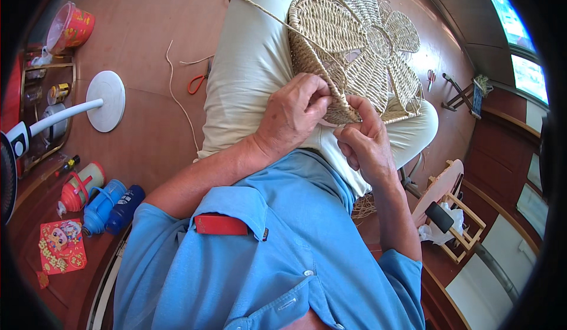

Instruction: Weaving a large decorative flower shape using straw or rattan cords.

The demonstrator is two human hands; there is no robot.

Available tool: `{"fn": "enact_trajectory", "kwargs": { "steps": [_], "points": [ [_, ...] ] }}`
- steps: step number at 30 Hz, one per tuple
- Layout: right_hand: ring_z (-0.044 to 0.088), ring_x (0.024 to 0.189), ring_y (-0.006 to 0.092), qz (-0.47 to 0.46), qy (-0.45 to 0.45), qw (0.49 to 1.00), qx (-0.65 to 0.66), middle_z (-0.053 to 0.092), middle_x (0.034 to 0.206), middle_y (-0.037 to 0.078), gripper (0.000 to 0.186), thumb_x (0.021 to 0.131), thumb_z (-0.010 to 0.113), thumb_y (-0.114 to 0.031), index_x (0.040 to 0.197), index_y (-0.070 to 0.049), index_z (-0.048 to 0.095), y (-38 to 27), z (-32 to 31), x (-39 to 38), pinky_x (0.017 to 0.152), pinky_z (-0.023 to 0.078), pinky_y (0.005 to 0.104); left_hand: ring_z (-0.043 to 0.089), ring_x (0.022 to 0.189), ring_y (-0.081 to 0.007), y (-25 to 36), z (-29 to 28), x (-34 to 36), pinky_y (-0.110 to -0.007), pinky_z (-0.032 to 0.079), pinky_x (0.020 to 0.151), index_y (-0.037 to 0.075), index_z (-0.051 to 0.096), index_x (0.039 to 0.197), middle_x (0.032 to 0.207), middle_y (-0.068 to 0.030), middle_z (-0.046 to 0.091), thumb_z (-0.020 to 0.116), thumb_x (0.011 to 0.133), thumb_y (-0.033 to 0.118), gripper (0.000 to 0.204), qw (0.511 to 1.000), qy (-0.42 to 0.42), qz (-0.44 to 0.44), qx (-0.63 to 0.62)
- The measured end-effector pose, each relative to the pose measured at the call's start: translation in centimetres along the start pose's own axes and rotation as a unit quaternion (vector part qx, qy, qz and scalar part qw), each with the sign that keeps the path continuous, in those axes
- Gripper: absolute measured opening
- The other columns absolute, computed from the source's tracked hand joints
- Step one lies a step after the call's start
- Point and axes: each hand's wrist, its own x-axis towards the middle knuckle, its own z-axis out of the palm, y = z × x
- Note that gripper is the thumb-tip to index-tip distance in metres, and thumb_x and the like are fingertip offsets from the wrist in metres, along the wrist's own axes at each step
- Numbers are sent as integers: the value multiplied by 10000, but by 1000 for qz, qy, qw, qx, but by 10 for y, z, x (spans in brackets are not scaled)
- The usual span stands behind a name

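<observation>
A woven straw piece (331,26) with a flower pattern of petal-shaped panels rests tilted across my lap, loose strands fringing its far side. My left hand (295,108) is closed at its near rim, thumb and fingers pinched on the braided edge. Just to the right, my right hand (366,138) is curled, its index finger touching the rim from the other side and its thumb pressed in; whatever it pinches is too small to make out. A straw cord (266,10) runs from over my left knee to the rim.
Red-handled scissors (196,84) and a loose cord (172,79) lie on the floor at left, near a round white stand base (106,101). Flasks (103,206) stand lower left. At right are a wooden stool (440,191) holding a phone (439,216), and a folding stool (466,97).
</observation>
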Motion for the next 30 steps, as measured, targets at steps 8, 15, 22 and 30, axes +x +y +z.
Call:
{"fn": "enact_trajectory", "kwargs": {
  "steps": [8, 15, 22, 30],
  "points": [
    [409, 444, 53, -19, -14, 1000, -1, 546, 621, -15, 602, 932, 636, -14, 1505, -5, 450, 8, -5, 2, 404, 295, 242, 707, 801, -112, 13, 2, -10, -319, 580, 746, -39, 769, 1046, 880, -84, 785, 743, 1013, 117, 162, 944, -20, -251, -214],
    [557, 606, 69, -71, -14, 997, 39, 627, 724, -1, 583, 911, 619, 17, 1480, 26, 494, 17, -9, 5, 538, 425, 265, 685, 823, -130, 20, 9, 4, -295, 588, 779, -10, 732, 1025, 908, -56, 738, 767, 996, 155, 171, 880, -8, -376, -290],
    [540, 596, 61, -78, -22, 996, 44, 622, 706, -7, 526, 909, 623, 1, 1428, -2, 535, 42, -7, 14, 542, 408, 270, 685, 796, -119, 14, 11, 5, -291, 600, 735, -5, 723, 998, 899, -45, 720, 758, 991, 120, 130, 877, -18, -403, -262],
    [559, 611, 58, -90, -43, 992, 76, 646, 704, -1, 482, 924, 636, -19, 1397, 3, 547, 51, -7, 18, 553, 429, 279, 706, 793, -131, 23, 15, 3, -304, 644, 732, -28, 728, 1017, 902, -62, 727, 707, 1025, 103, 133, 895, -9, -394, -209]
  ]
}}
